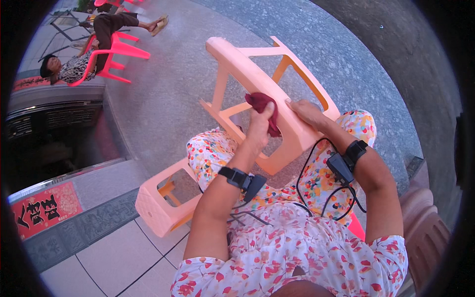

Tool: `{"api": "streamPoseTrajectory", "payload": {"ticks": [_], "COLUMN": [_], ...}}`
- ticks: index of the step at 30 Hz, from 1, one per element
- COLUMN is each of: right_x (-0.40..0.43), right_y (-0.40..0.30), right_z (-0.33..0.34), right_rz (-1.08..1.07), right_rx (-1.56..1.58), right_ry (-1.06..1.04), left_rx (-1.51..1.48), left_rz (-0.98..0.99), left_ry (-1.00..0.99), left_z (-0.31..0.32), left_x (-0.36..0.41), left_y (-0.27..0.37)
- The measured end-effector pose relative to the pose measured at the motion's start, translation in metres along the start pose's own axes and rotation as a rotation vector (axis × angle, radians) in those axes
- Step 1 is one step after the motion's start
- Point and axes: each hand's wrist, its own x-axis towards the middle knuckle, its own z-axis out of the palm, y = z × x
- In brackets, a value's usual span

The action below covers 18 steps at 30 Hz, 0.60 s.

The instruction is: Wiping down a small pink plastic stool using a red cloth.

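My left hand [260, 124] is closed around a crumpled dark red cloth [262, 101]. The cloth rests against the side of a peach plastic stool [256, 80], near an opening between its legs. That stool lies tipped over between my knees, its long seat face slanting up and away from me. At the seat's near right part, my right hand [307, 113] grips the edge with the thumb lying on top. Both wrists wear black straps with small dark boxes, and a black cable [302, 178] loops from the right one across my lap.
A second peach stool [163, 208] stands beside my left knee. Further off, a seated person [79, 68] occupies a pink plastic chair [115, 50]. At left are a dark doorway [55, 130] and a red banner [48, 209] bearing writing. A brownish moulded object [421, 222] is at right.
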Motion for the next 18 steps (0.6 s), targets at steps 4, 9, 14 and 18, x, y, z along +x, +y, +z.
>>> {"api": "streamPoseTrajectory", "payload": {"ticks": [4, 9, 14, 18], "right_x": [-0.009, 0.011, 0.025, 0.014], "right_y": [-0.009, 0.020, 0.034, 0.021], "right_z": [0.002, 0.008, 0.016, 0.014], "right_rz": [0.033, -0.084, -0.167, -0.169], "right_rx": [-0.181, -0.005, -0.050, -0.026], "right_ry": [0.058, -0.081, -0.130, -0.114], "left_rx": [0.017, -0.012, -0.002, 0.126], "left_rz": [0.029, 0.067, 0.108, 0.213], "left_ry": [0.105, 0.288, 0.330, 0.489], "left_z": [0.003, -0.001, -0.004, -0.007], "left_x": [-0.014, 0.008, 0.029, 0.058], "left_y": [-0.014, 0.002, 0.030, 0.040]}}
